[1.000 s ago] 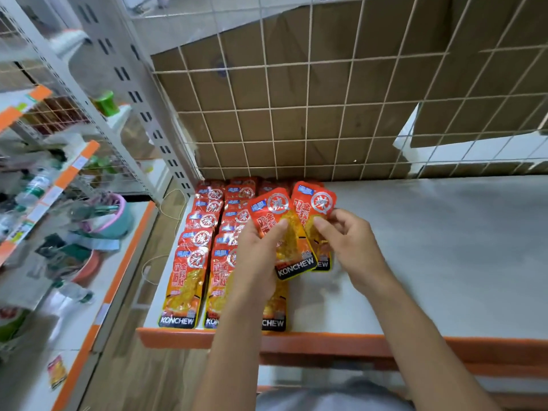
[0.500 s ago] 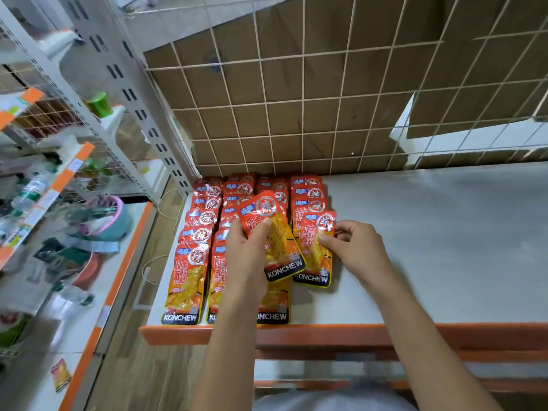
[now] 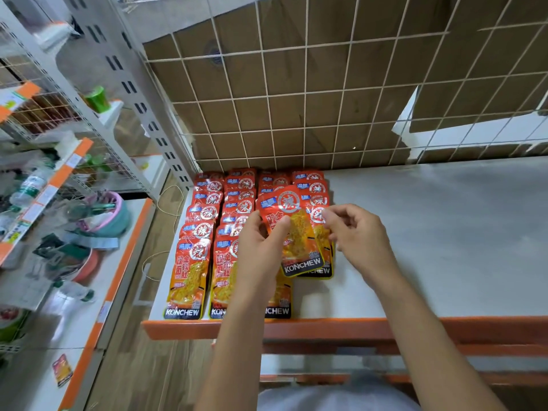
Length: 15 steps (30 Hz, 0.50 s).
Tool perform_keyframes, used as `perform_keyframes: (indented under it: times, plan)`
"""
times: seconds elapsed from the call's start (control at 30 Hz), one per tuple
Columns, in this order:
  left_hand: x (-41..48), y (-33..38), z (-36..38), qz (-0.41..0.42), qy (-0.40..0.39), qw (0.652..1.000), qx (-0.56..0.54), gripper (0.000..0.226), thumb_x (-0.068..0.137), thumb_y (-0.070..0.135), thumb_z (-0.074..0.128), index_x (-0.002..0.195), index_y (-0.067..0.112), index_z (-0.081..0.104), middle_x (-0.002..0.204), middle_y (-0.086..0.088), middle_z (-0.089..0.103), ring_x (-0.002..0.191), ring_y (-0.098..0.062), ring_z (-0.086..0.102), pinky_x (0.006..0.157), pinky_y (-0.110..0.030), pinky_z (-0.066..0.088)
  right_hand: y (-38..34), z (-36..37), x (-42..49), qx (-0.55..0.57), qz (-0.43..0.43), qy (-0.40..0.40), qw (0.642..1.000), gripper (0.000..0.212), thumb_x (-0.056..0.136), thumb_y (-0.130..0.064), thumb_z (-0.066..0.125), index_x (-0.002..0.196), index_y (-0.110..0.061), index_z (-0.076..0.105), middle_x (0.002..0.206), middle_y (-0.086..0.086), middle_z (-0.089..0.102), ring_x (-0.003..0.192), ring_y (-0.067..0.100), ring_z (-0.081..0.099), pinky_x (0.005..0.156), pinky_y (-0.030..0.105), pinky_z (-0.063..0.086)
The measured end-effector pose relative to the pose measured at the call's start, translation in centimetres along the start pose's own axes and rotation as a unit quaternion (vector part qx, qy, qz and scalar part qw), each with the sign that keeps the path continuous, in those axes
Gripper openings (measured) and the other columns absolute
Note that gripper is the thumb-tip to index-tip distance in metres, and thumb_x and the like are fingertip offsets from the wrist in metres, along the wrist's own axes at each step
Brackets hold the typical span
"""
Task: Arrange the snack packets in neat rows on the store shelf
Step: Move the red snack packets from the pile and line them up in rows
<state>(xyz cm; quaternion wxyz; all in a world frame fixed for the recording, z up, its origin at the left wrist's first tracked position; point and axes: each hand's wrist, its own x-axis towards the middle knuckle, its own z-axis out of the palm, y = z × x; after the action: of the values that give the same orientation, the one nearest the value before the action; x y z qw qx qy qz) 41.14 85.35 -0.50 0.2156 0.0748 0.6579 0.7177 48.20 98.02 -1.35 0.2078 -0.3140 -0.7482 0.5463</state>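
Right hand [image 3: 358, 238], loosely curled at three o'clock, has released a glossy red-orange foil snack packet [image 3: 322, 256] onto the fourth row [image 3: 310, 180]; left hand [image 3: 261, 250] pinches the next packet [image 3: 296, 232].

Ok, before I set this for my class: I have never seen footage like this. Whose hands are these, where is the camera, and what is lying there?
There is no machine here. A person wears one camera on the head, looking forward and down at the work. The shelf holds red snack packets lying flat in four overlapping rows at its left end, before a wire grid. The left hand grips one loose packet, tilted above the rows. The right hand has its fingertips at the top of the front packet of the fourth row; whether it pinches it is unclear.
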Motion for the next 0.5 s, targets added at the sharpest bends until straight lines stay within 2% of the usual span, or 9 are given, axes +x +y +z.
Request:
perform_keyframes:
  times: [0.03, 0.1, 0.2, 0.27, 0.37, 0.43, 0.5]
  plan:
    - [0.0, 0.0, 0.2, 0.007, -0.010, 1.000, 0.014, 0.014, 0.092, 0.013, 0.060, 0.107, 0.013, 0.062, 0.095, -0.004, 0.073, 0.087, -0.020, 0.070, 0.070, -0.038, 0.059, -0.3, 0.0, -0.4, 0.064, 0.007, -0.044, 0.997, 0.002, 0.085, -0.028, 0.065, 0.085, -0.030, 0.064, 0.082, -0.006, 0.068, 0.073, 0.008, 0.064, 0.058, 0.016, 0.045]
    - [-0.1, 0.0, 0.5, 0.028, -0.032, 0.998, 0.054, 0.014, 0.092, 0.013, 0.061, 0.105, 0.011, 0.064, 0.095, -0.006, 0.073, 0.087, -0.018, 0.070, 0.075, -0.039, 0.058, -0.2, -0.1, -0.8, 0.101, 0.007, -0.096, 0.990, 0.010, 0.085, -0.018, 0.066, 0.087, -0.027, 0.065, 0.087, -0.002, 0.071, 0.076, 0.007, 0.066, 0.060, 0.016, 0.048]
    - [-0.1, -0.1, 0.5, 0.079, -0.049, 0.982, 0.167, 0.009, 0.093, 0.021, 0.061, 0.101, 0.018, 0.064, 0.087, 0.007, 0.070, 0.081, 0.002, 0.065, 0.073, -0.021, 0.054, 0.5, -0.4, -0.9, 0.089, 0.038, -0.079, 0.992, 0.006, 0.087, -0.012, 0.063, 0.089, -0.018, 0.064, 0.084, 0.000, 0.071, 0.070, 0.007, 0.065, 0.055, 0.017, 0.047]
    - [0.1, 0.0, 0.2, 0.122, -0.017, 0.959, 0.256, 0.016, 0.093, 0.023, 0.061, 0.109, 0.023, 0.063, 0.085, 0.016, 0.064, 0.078, 0.010, 0.060, 0.068, -0.008, 0.047, 1.2, -0.8, -0.9, 0.086, 0.069, -0.071, 0.991, 0.008, 0.088, -0.010, 0.062, 0.085, -0.017, 0.064, 0.081, 0.001, 0.070, 0.066, 0.006, 0.064, 0.052, 0.018, 0.045]
    - [0.4, 0.1, -0.3, 0.167, 0.031, 0.931, 0.322, 0.024, 0.092, 0.021, 0.060, 0.115, 0.016, 0.063, 0.088, 0.012, 0.062, 0.081, 0.001, 0.059, 0.069, -0.012, 0.049, 1.9, -0.9, -1.0, 0.062, 0.103, -0.082, 0.989, 0.011, 0.087, -0.010, 0.063, 0.081, -0.019, 0.062, 0.080, 0.000, 0.070, 0.063, 0.004, 0.064, 0.049, 0.013, 0.043]
    - [0.4, -0.1, -0.4, 0.176, 0.039, 0.925, 0.333, 0.024, 0.092, 0.020, 0.060, 0.115, 0.015, 0.063, 0.093, 0.005, 0.065, 0.083, -0.005, 0.060, 0.071, -0.022, 0.053, 2.3, -0.6, -1.2, 0.030, 0.115, -0.077, 0.990, 0.011, 0.087, -0.013, 0.064, 0.079, -0.021, 0.062, 0.082, 0.001, 0.070, 0.071, 0.010, 0.067, 0.054, 0.020, 0.047]
    - [0.4, -0.3, -0.3, 0.187, 0.038, 0.917, 0.350, 0.023, 0.091, 0.019, 0.061, 0.113, 0.015, 0.064, 0.094, 0.003, 0.066, 0.084, -0.006, 0.059, 0.070, -0.018, 0.049, 2.4, -0.2, -1.3, -0.031, 0.107, -0.055, 0.992, 0.007, 0.085, -0.018, 0.066, 0.080, -0.022, 0.064, 0.079, 0.001, 0.070, 0.075, 0.016, 0.068, 0.063, 0.030, 0.053]
